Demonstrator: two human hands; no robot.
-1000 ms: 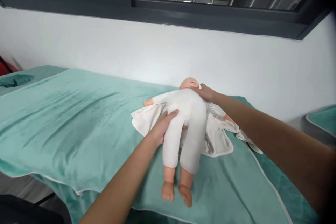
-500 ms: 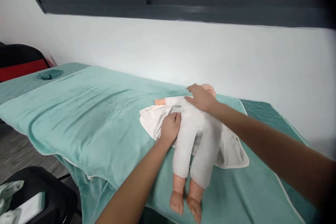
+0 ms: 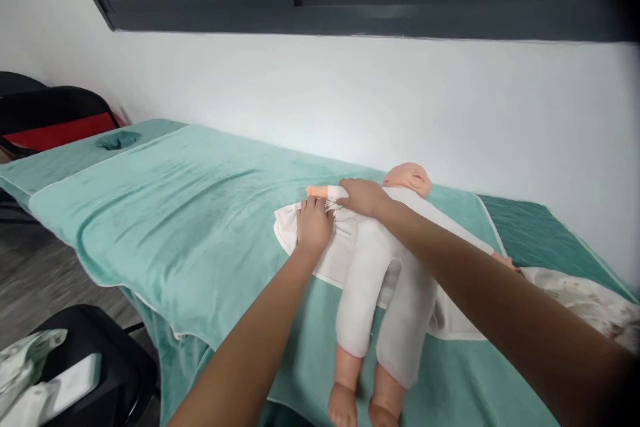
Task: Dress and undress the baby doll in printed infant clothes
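Observation:
A baby doll (image 3: 380, 267) in a white bodysuit lies on its back on a white cloth (image 3: 293, 233), on a table covered by a teal towel (image 3: 165, 213). Its head points to the wall and its bare feet to me. My left hand (image 3: 313, 223) is closed on the white fabric beside the doll's outstretched arm. My right hand (image 3: 363, 197) lies over the doll's upper arm near the shoulder, fingers curled on the sleeve. The doll's small hand (image 3: 316, 191) pokes out past my fingers.
A white wall and a dark-framed window run behind the table. A black and red chair (image 3: 55, 123) stands at far left. A black seat (image 3: 95, 367) with pale cloth sits low at left. A patterned cloth (image 3: 585, 297) lies at the right edge.
Both hands have moved from the doll's trunk and head to its outstretched arm. My view has swung left, so the doll sits further right in view.

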